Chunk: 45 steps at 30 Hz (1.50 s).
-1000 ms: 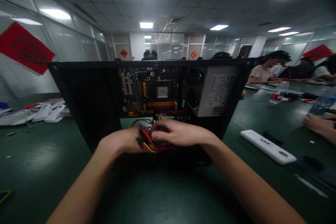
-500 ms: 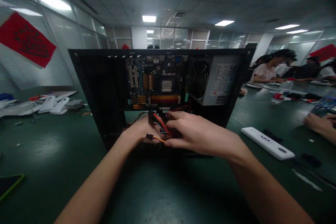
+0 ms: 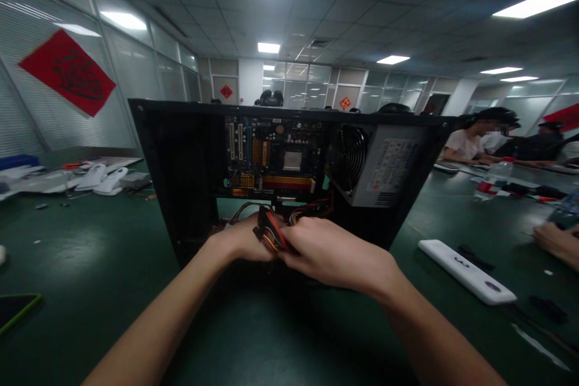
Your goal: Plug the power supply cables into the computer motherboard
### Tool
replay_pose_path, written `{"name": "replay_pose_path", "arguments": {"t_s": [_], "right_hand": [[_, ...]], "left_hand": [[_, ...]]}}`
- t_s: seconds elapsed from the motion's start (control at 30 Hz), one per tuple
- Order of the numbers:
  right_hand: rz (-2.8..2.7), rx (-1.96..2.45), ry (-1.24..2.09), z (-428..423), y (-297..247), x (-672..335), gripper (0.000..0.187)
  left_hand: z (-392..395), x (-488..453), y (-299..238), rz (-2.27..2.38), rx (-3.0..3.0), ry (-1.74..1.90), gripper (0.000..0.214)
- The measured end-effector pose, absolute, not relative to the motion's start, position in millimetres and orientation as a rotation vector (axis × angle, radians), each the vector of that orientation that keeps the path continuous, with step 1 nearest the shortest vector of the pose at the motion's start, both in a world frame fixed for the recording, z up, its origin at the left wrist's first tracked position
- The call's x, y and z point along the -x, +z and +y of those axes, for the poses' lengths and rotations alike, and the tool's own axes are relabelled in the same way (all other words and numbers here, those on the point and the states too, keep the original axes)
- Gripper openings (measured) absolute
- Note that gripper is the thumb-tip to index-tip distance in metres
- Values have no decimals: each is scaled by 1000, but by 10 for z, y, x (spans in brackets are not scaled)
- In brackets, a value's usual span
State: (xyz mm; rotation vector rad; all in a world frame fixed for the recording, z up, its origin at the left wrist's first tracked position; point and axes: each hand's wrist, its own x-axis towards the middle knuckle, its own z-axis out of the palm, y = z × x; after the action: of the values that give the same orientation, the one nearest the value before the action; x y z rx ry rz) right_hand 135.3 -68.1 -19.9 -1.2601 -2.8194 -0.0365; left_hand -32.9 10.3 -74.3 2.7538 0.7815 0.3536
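An open black computer case (image 3: 174, 193) stands on the green table in front of me. A bundle of power cables (image 3: 274, 230), with red, yellow and black wires and dark connectors, sticks out between my hands at the lower opening. My right hand (image 3: 323, 247) is closed round this bundle from the right. My left hand (image 3: 244, 236) reaches in from the left against the connectors, its fingers hidden behind the cables and the right hand. Above them sit the motherboard (image 3: 296, 139) and, at upper right, the grey power supply (image 3: 391, 163) with its fan grille (image 3: 348, 157).
On the right lie a white power strip (image 3: 465, 271) and dark cords, with a plastic bottle (image 3: 493, 180) farther back. Another person's hand (image 3: 558, 241) rests at the right edge. A green-edged dark object (image 3: 18, 310) and white papers (image 3: 58, 181) are on the left.
My right hand has closed more tightly round the cables, and the loose small connector now lies gathered with the bundle. The view has tilted up slightly, so the case appears lower.
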Motion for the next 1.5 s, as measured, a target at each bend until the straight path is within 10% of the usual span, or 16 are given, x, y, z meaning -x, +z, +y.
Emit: {"name": "replay_pose_path", "arguments": {"t_s": [0.73,1.23,1.5], "right_hand": [[-2562,668,-825,-78,-1083,-2452,30],[-1973,883,709,-234,-425,-1900,41],[-1811,693,789,-276,-103,-1641,54]], "left_hand": [[-337,-156,-659,1568,-2694,5,25],[-261,151,-178,959,-2037,869,41],[-375,207,194,1004,-2025,1160,52]]}}
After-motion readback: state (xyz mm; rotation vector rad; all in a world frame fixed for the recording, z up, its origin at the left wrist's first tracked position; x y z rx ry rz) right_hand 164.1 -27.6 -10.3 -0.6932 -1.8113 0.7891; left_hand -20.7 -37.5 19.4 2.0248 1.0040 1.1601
